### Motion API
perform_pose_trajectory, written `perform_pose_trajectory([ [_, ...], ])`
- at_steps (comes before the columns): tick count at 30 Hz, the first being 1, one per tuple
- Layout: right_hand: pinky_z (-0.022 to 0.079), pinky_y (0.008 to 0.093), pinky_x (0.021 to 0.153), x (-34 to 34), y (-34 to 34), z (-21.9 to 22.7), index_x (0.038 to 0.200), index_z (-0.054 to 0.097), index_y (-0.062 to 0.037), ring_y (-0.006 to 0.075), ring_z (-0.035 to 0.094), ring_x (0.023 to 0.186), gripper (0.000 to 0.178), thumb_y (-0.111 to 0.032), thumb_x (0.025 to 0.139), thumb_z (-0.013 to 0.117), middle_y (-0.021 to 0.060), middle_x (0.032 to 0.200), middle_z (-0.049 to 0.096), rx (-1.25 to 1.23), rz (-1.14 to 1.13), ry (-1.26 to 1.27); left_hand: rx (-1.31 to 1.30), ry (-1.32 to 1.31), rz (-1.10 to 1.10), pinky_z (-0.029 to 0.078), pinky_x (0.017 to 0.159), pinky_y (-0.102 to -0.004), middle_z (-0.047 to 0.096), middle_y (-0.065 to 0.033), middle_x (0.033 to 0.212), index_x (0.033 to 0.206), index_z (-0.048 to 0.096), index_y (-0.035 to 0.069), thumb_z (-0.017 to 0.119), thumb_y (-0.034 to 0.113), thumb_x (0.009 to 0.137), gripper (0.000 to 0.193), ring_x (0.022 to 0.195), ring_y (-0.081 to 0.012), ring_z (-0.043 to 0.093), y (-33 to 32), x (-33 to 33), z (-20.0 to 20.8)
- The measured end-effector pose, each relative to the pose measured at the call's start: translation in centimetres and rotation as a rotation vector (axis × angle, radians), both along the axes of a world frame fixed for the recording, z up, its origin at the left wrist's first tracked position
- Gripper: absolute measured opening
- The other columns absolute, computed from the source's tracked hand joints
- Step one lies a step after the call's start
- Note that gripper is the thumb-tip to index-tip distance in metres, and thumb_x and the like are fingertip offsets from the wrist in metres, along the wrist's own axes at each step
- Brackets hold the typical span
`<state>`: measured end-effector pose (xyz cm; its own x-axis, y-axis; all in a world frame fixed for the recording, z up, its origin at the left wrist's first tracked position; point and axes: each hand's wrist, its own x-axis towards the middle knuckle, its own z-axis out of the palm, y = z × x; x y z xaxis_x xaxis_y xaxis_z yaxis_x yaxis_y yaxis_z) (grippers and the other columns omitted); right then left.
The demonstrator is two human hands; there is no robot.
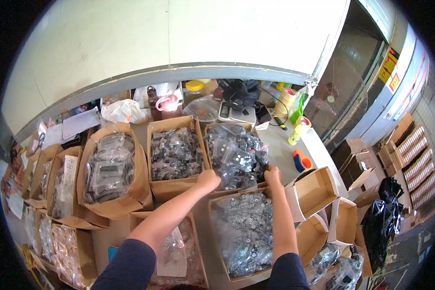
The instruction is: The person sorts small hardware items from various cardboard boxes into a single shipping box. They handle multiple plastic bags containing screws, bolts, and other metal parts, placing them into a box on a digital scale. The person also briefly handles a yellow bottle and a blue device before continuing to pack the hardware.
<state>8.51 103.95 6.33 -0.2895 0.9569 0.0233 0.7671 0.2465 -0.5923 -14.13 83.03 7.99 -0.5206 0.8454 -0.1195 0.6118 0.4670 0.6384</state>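
Note:
A cardboard box [228,192] full of clear bags [237,153] with small black and white parts stands in front of me. At its near left corner is my left hand [209,181], fingers curled closed on the box edge. My right hand [273,176] is closed at the near right corner of the same box. Its fingertips are partly hidden. Between my forearms, closer to me, lies another box with bags of metal washers or nuts [244,227]. Left of my left hand, a box holds bags of dark parts [176,152].
More boxes of bagged parts [112,166] line the left side. Empty cardboard trays [314,192] are stacked at right, near an orange and blue tape dispenser [301,161]. A scale [237,114], pink kettle [167,103] and tape rolls [287,96] stand at the back.

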Motion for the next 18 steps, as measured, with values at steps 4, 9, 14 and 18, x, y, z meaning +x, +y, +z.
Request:
perform_pose_trajectory([
  [4, 0.052, 0.0508, 0.091, 2.6, -0.4, 0.7, 0.104, 0.069, 0.0054, 0.0503, 0.064, 0.104, 0.035, -0.011, 0.075, 0.059, 0.0338, 0.105, 0.068, 0.043, -0.045, -0.047, -0.037, 0.060, 0.003, 0.055, 0.082, -0.0519, 0.070, -0.0302, 0.089, 0.083, 0.070, -0.009, 0.059, 0.019, 0.084, 0.031, 0.087, -0.0462, 0.069, -0.6, 0.5, 0.4],
  [9, 0.049, 0.0508, 0.096, 3.8, 0.3, 0.5, 0.110, 0.067, 0.0030, 0.0504, 0.062, 0.109, 0.038, -0.012, 0.076, 0.055, 0.0331, 0.107, 0.068, 0.022, -0.036, -0.041, -0.102, 0.037, -0.120, 0.056, 0.082, -0.0515, 0.067, -0.0329, 0.101, 0.099, 0.064, -0.011, 0.060, 0.011, 0.080, 0.029, 0.097, -0.0456, 0.068, 3.1, -0.1, 3.9],
  [14, 0.047, 0.0513, 0.098, 4.1, 0.7, -1.4, 0.121, 0.059, 0.0035, 0.0536, 0.059, 0.110, 0.048, -0.006, 0.074, 0.054, 0.0354, 0.110, 0.065, 0.095, 0.016, 0.081, -0.295, -0.639, 0.057, 0.060, 0.064, -0.0702, 0.055, -0.0379, 0.120, 0.122, 0.044, -0.021, 0.049, 0.002, 0.091, 0.039, 0.095, -0.0550, 0.066, 6.8, -2.6, 6.3],
  [18, 0.049, 0.0503, 0.091, 2.5, 0.2, -1.5, 0.107, 0.066, 0.0016, 0.0522, 0.062, 0.102, 0.036, -0.007, 0.076, 0.050, 0.0338, 0.100, 0.067, 0.006, -0.007, 0.198, -0.391, -0.616, -0.040, 0.063, 0.061, -0.0642, 0.056, -0.0364, 0.117, 0.121, 0.044, -0.023, 0.051, 0.003, 0.091, 0.040, 0.095, -0.0538, 0.066, 8.7, -6.6, 0.1],
])
